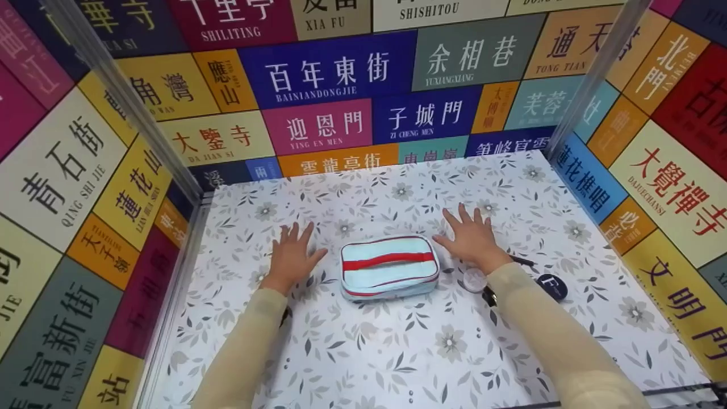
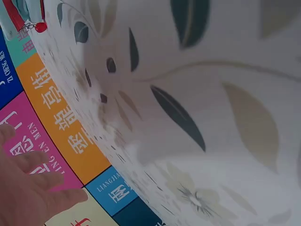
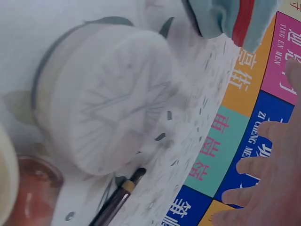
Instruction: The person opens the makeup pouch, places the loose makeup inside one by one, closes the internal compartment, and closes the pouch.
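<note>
A light blue zip pouch [image 1: 392,278] with red trim and a red carry strap sits on the table between the two hands. My left hand [image 1: 292,258] is to its left, fingers spread and nothing held. On the other side, my right hand [image 1: 474,236] is spread just as wide, also holding nothing. A round, pale container [image 1: 475,280] with a star pattern on its lid lies beside the right wrist. The right wrist view shows it close up, with a dark slender stick with a gold band [image 3: 128,186] next to it. A red zipper charm [image 2: 41,27] hangs from the pouch.
A dark round case [image 1: 552,287] marked with a letter F lies right of the right forearm. Near the right wrist camera is a reddish glossy item [image 3: 37,188]. Panels with printed place names [image 1: 335,71] enclose the flower-patterned table [image 1: 392,363] at the back and sides.
</note>
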`<state>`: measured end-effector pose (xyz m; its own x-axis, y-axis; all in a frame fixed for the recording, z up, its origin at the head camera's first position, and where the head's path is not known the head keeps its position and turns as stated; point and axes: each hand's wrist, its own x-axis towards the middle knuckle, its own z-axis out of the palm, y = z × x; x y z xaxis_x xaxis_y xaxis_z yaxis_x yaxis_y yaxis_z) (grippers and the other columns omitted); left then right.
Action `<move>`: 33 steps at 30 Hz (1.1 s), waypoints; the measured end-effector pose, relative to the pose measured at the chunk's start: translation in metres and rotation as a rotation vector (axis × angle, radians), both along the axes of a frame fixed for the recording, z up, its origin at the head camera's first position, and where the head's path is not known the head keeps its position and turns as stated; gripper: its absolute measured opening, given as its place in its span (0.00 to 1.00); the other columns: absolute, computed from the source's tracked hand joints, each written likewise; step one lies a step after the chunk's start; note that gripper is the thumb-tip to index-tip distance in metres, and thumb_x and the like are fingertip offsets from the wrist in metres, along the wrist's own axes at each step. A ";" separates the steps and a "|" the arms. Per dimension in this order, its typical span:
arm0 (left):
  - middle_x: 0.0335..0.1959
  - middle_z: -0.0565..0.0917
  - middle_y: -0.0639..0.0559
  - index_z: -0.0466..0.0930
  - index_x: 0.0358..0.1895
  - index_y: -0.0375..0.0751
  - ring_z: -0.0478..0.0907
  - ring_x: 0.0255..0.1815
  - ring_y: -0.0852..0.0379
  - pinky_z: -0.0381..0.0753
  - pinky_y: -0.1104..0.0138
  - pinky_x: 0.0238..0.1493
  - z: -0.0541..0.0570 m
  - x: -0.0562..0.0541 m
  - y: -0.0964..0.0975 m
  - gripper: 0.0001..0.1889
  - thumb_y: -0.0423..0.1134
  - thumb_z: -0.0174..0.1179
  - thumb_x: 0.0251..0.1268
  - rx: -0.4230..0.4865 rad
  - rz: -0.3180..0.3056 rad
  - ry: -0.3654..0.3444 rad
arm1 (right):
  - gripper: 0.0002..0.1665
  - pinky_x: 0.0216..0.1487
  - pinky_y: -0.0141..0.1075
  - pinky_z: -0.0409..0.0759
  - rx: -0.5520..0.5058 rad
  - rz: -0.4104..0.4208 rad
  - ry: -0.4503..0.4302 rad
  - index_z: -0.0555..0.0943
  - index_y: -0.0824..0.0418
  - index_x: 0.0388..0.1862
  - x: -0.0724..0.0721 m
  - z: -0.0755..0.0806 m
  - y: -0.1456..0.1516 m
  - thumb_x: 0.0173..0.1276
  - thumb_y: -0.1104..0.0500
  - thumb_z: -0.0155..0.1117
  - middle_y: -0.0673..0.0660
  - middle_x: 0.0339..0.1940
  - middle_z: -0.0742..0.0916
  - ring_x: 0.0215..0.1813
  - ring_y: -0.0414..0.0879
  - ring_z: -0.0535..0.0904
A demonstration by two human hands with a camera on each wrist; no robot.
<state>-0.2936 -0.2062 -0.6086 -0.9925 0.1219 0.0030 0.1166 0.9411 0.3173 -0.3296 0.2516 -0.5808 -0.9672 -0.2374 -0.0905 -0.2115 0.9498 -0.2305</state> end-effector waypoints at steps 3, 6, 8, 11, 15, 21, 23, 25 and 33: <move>0.84 0.60 0.32 0.55 0.86 0.52 0.52 0.86 0.27 0.57 0.31 0.80 0.000 -0.001 0.004 0.41 0.68 0.47 0.80 0.052 -0.012 0.007 | 0.51 0.79 0.77 0.47 -0.003 0.015 -0.031 0.56 0.54 0.88 -0.002 0.005 -0.009 0.78 0.27 0.49 0.74 0.87 0.57 0.83 0.83 0.49; 0.82 0.66 0.32 0.59 0.85 0.47 0.59 0.84 0.30 0.61 0.38 0.81 -0.001 -0.001 0.010 0.36 0.61 0.47 0.84 0.133 -0.018 0.020 | 0.48 0.81 0.73 0.51 -0.016 0.042 -0.041 0.62 0.58 0.86 -0.004 0.009 -0.018 0.79 0.30 0.50 0.75 0.85 0.61 0.83 0.79 0.54; 0.80 0.69 0.32 0.63 0.83 0.44 0.64 0.82 0.33 0.63 0.42 0.81 -0.001 -0.003 0.014 0.33 0.57 0.47 0.85 0.185 -0.013 0.025 | 0.45 0.82 0.70 0.54 -0.037 0.062 -0.046 0.65 0.60 0.84 -0.006 0.013 -0.024 0.80 0.33 0.51 0.75 0.84 0.64 0.83 0.76 0.58; 0.75 0.75 0.34 0.68 0.80 0.40 0.71 0.77 0.35 0.68 0.44 0.79 -0.001 -0.006 0.022 0.29 0.51 0.48 0.86 0.242 -0.009 0.030 | 0.41 0.82 0.65 0.59 -0.087 0.085 -0.051 0.68 0.62 0.82 -0.007 0.019 -0.033 0.81 0.38 0.54 0.74 0.82 0.68 0.83 0.72 0.62; 0.72 0.79 0.35 0.74 0.76 0.38 0.75 0.75 0.37 0.71 0.46 0.77 -0.003 -0.011 0.033 0.24 0.42 0.51 0.85 0.279 -0.003 0.014 | 0.37 0.82 0.62 0.62 -0.152 0.118 -0.077 0.70 0.62 0.80 -0.010 0.023 -0.046 0.82 0.43 0.56 0.70 0.81 0.72 0.83 0.67 0.64; 0.71 0.81 0.37 0.75 0.75 0.38 0.74 0.76 0.39 0.71 0.49 0.78 -0.008 -0.020 0.045 0.23 0.33 0.55 0.81 0.342 -0.031 -0.046 | 0.32 0.83 0.58 0.62 -0.205 0.153 -0.088 0.73 0.61 0.78 -0.015 0.021 -0.071 0.82 0.49 0.59 0.66 0.78 0.77 0.82 0.64 0.67; 0.70 0.82 0.37 0.75 0.74 0.38 0.77 0.74 0.40 0.73 0.49 0.76 -0.010 -0.022 0.049 0.23 0.31 0.54 0.81 0.350 -0.059 -0.063 | 0.30 0.82 0.57 0.64 -0.204 0.177 -0.075 0.75 0.63 0.76 -0.016 0.019 -0.078 0.81 0.51 0.60 0.67 0.75 0.79 0.81 0.65 0.69; 0.68 0.83 0.37 0.76 0.74 0.37 0.79 0.70 0.41 0.75 0.49 0.74 -0.010 -0.024 0.051 0.23 0.29 0.54 0.80 0.360 -0.093 -0.079 | 0.28 0.81 0.56 0.67 -0.204 0.199 -0.062 0.78 0.64 0.73 -0.017 0.017 -0.084 0.80 0.54 0.62 0.67 0.72 0.82 0.78 0.65 0.73; 0.69 0.83 0.41 0.79 0.71 0.37 0.79 0.71 0.44 0.75 0.51 0.75 -0.013 -0.024 0.059 0.19 0.31 0.51 0.83 0.431 -0.125 -0.156 | 0.21 0.74 0.54 0.75 -0.222 0.271 -0.059 0.83 0.69 0.64 -0.016 0.011 -0.102 0.78 0.60 0.63 0.68 0.62 0.88 0.67 0.64 0.82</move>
<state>-0.3177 -0.1473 -0.6212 -0.9629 0.2611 -0.0686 0.1405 0.7016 0.6986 -0.3452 0.1498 -0.5701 -0.8610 -0.5049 -0.0615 -0.4294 0.7864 -0.4441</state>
